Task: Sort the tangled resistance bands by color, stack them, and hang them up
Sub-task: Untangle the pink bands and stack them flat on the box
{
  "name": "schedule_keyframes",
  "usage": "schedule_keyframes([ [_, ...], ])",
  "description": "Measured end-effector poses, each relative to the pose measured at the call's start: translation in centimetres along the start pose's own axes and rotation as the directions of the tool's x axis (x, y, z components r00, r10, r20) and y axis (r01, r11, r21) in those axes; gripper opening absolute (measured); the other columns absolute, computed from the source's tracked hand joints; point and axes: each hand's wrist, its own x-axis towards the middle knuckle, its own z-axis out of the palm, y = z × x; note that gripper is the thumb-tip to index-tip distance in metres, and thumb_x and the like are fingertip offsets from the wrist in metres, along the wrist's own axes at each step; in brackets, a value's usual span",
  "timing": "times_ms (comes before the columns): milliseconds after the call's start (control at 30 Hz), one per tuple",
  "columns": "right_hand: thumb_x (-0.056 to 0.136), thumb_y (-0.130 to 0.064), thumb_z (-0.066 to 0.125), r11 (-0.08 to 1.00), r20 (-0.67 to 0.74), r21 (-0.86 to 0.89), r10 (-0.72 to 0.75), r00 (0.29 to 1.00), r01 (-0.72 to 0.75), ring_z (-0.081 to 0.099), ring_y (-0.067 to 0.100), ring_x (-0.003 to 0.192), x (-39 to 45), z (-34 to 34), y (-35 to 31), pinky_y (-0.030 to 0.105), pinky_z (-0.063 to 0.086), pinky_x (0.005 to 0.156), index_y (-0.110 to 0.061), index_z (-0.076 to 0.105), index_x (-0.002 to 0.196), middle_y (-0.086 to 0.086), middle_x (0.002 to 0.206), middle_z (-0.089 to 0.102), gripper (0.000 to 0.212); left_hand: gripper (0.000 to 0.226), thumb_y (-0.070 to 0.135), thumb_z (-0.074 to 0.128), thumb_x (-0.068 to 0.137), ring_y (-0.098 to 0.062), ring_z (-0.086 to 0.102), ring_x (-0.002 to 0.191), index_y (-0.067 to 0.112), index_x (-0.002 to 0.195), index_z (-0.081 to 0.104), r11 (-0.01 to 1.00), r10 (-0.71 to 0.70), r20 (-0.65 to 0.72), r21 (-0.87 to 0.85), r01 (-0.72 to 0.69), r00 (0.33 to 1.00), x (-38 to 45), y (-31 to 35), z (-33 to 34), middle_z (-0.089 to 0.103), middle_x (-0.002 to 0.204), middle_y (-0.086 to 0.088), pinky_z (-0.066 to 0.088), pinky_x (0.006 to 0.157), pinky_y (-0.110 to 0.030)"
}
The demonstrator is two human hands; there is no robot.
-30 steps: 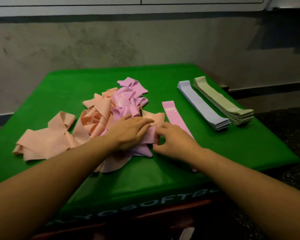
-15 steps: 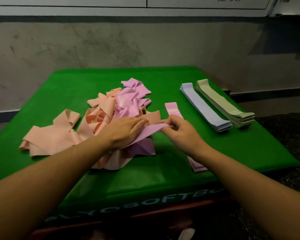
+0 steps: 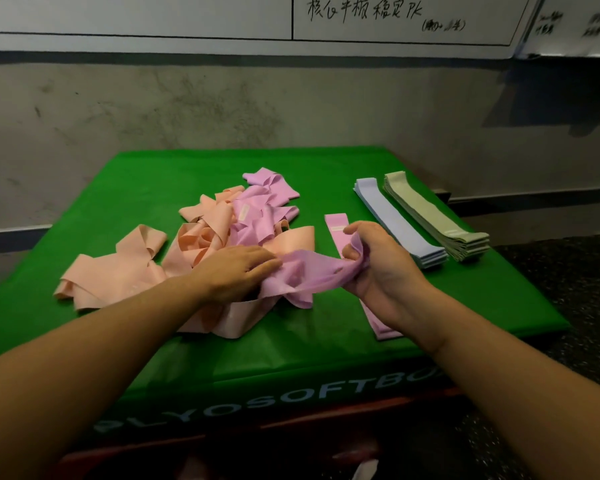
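The tangled pile (image 3: 201,251) of peach and pink bands lies mid-table under my left hand (image 3: 238,271), fingers flat. My right hand (image 3: 374,261) grips one pink band (image 3: 312,275); pulling hard may drag others along.

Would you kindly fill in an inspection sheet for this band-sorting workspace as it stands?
Surface: green cover printed PLYOSOFTBO..., over a box.
Job's things: tangled pile of peach and pink bands; flat pink band; blue stack and green stack side by side at right.
Clutter: nothing seen.
Grippers: left hand rests on the pile, touching a loose pink band; right hand grips that band's end.
Cables: nothing seen.
Surroundings: grey wall, whiteboard with handwriting, dark floor.
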Motion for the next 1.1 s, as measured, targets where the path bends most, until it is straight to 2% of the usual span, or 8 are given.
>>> schedule_keyframes([
  [100,0.093,-0.016,0.051,0.998,-0.007,-0.019,0.057,0.998,-0.057,0.039,0.01,0.048,-1.3,-0.4,-0.8,0.025,0.038,0.044,-0.01,0.054,0.095,0.0,0.072,0.037,0.006,0.099,0.09,0.001,0.076,-0.011,0.058,0.107,0.031,0.127,0.062,0.999,-0.034,0.025,0.043,0.033,0.999,0.0,-0.1,0.1,0.064,0.124,0.006,0.048,0.096,-0.037],
  [200,0.093,-0.024,0.054,0.997,-0.008,-0.039,0.072,0.997,-0.072,0.038,0.01,0.055,-2.7,-0.6,-1.5,0.024,0.035,0.044,-0.008,0.056,0.099,0.001,0.077,0.038,0.016,0.05,0.065,0.034,0.097,-0.012,0.058,0.107,0.033,0.123,0.062,0.99,-0.071,0.039,0.125,0.065,0.997,0.2,0.2,0.2,0.063,0.122,0.008,0.049,0.094,-0.037],
  [333,0.093,-0.02,0.05,0.997,0.055,-0.037,0.077,0.996,-0.075,0.042,0.012,0.05,-4.9,-0.5,-2.2,0.026,0.037,0.044,-0.007,0.051,0.101,0.003,0.072,0.038,0.016,0.033,0.044,0.046,0.102,-0.011,0.056,0.112,0.027,0.123,0.064,0.992,-0.022,-0.138,0.117,0.038,0.99,-0.8,2.8,-0.1,0.063,0.125,0.007,0.044,0.099,-0.034],
  [467,0.095,-0.015,0.048,0.997,0.142,-0.062,0.059,0.988,-0.051,0.049,0.012,0.051,-7.1,-0.6,-2.6,0.031,0.042,0.057,-0.01,0.055,0.087,0.003,0.069,0.048,0.011,0.034,0.042,0.043,0.104,-0.01,0.058,0.113,0.023,0.122,0.064,0.937,-0.065,-0.251,-0.349,-0.028,0.966,-3.0,7.3,-0.4,0.065,0.126,0.004,0.045,0.103,-0.039],
  [600,0.092,-0.021,0.053,0.984,0.156,-0.177,0.001,0.988,0.027,0.041,0.011,0.056,-8.1,-1.3,-2.6,0.028,0.037,0.056,-0.018,0.059,0.087,0.003,0.07,0.044,0.009,0.051,0.053,0.045,0.094,-0.018,0.066,0.109,0.013,0.119,0.063,0.585,-0.096,-0.172,-0.806,-0.084,0.98,-6.0,13.9,-2.0,0.07,0.114,-0.004,0.051,0.1,-0.039],
  [767,0.092,-0.026,0.052,0.972,0.194,-0.216,-0.056,0.979,0.098,0.044,0.012,0.053,-10.0,-1.6,-3.5,0.028,0.04,0.053,-0.019,0.061,0.088,0.005,0.068,0.047,0.012,0.029,0.037,0.078,0.082,-0.019,0.067,0.088,0.018,0.1,0.065,0.582,-0.021,-0.254,-0.789,-0.195,0.967,-9.1,17.4,-2.8,0.071,0.094,-0.006,0.055,0.087,-0.048],
  [900,0.092,-0.02,0.052,0.962,0.191,-0.238,-0.087,0.978,0.132,0.038,0.015,0.053,-12.1,-1.2,-4.2,0.026,0.036,0.053,-0.019,0.062,0.094,0.006,0.067,0.046,0.011,0.006,0.023,0.069,0.093,-0.014,0.064,0.079,0.019,0.09,0.065,0.678,-0.027,-0.328,-0.7,-0.224,0.944,-11.1,18.7,-2.8,0.071,0.085,-0.005,0.053,0.074,-0.044],
  [1100,0.094,-0.022,0.06,0.904,0.215,-0.398,-0.074,0.974,0.157,0.04,0.014,0.053,-16.1,-1.4,-5.1,0.025,0.039,0.051,-0.015,0.058,0.107,0.016,0.092,0.05,0.015,0.01,0.012,0.051,0.102,-0.019,0.071,0.077,0.016,0.093,0.051,0.603,-0.165,-0.352,-0.775,-0.188,0.921,-15.2,20.7,-4.1,0.075,0.083,-0.006,0.057,0.067,-0.031],
])
